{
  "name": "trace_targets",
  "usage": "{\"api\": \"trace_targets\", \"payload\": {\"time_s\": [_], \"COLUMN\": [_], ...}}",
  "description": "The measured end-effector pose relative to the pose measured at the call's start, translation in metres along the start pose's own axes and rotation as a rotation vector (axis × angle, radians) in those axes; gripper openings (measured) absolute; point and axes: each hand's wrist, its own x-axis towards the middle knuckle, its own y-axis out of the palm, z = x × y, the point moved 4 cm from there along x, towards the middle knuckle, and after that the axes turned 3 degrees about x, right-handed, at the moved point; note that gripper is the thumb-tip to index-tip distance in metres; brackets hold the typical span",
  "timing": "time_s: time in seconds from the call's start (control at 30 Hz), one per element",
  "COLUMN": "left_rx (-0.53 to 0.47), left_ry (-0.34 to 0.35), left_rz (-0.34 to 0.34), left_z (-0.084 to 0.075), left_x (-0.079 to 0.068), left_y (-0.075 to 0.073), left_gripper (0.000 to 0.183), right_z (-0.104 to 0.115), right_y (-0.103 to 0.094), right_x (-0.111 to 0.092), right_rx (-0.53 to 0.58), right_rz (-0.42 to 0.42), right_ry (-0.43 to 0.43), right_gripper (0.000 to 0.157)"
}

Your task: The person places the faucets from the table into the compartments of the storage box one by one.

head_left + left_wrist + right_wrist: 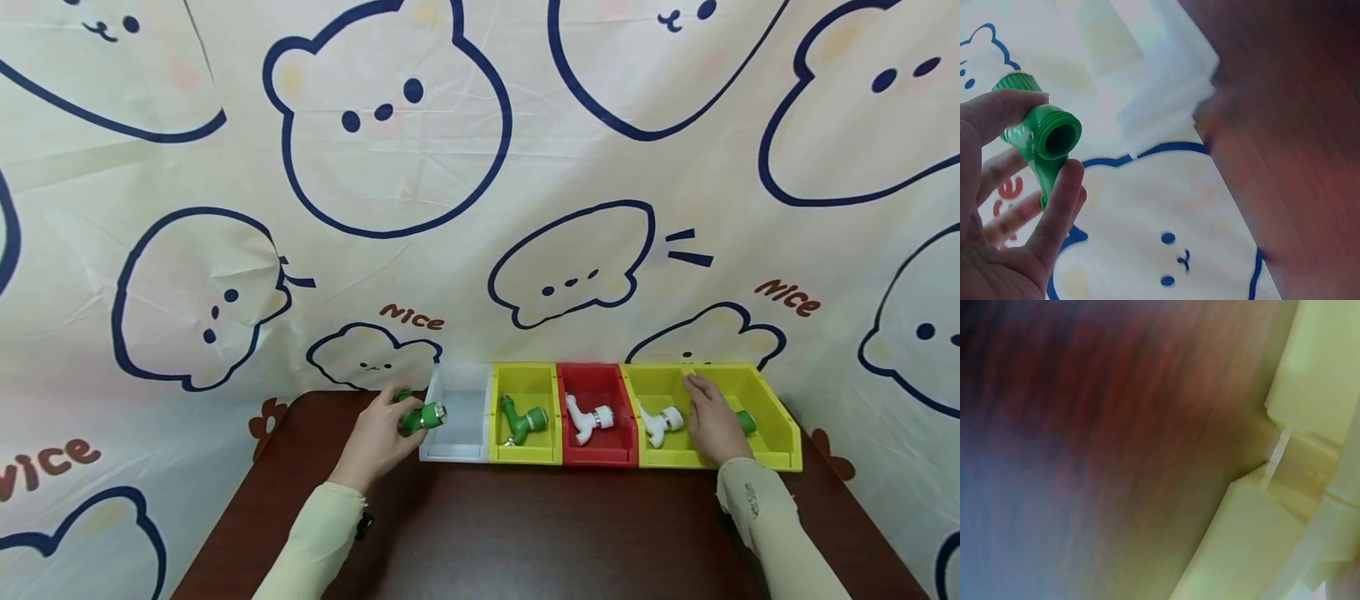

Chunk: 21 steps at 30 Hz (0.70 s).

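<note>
My left hand [382, 437] grips a green plastic tap [423, 417], held up at the left side of the pale bin [457, 446]. In the left wrist view, the thumb lies over the tap's body [1025, 134] and the fingers are beneath; its round threaded opening faces the camera. My right hand [718, 421] reaches into the wide yellow bin [776, 458]. A white tap [660, 423] lies to its left, and part of a green piece [746, 422] shows to its right. What its fingertips touch is hidden; the right wrist view does not show the hand.
Between the pale bin and the wide yellow one stand a narrower yellow bin [525, 456] with a green tap [522, 419] and a red bin [600, 456] with a white tap [588, 418]. All stand in a row on a dark brown table [555, 533], against a cartoon-printed cloth [450, 275].
</note>
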Motion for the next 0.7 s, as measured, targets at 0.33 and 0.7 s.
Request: {"api": "trace_targets", "payload": {"time_s": [0.33,0.7], "left_rx": [-0.055,-0.051], "left_ry": [-0.061,-0.106], "left_rz": [-0.015,0.014], "left_z": [-0.015,-0.027], "left_x": [0.032,0.053], "left_y": [0.013,0.038], "left_gripper": [0.028,0.029], "right_z": [0.000,0.002], "right_y": [-0.001,-0.002], "right_x": [0.001,-0.001], "right_rx": [-0.005,0.006], "right_rz": [-0.002,-0.005], "right_ry": [0.006,0.000], "right_gripper": [0.050,0.049]}}
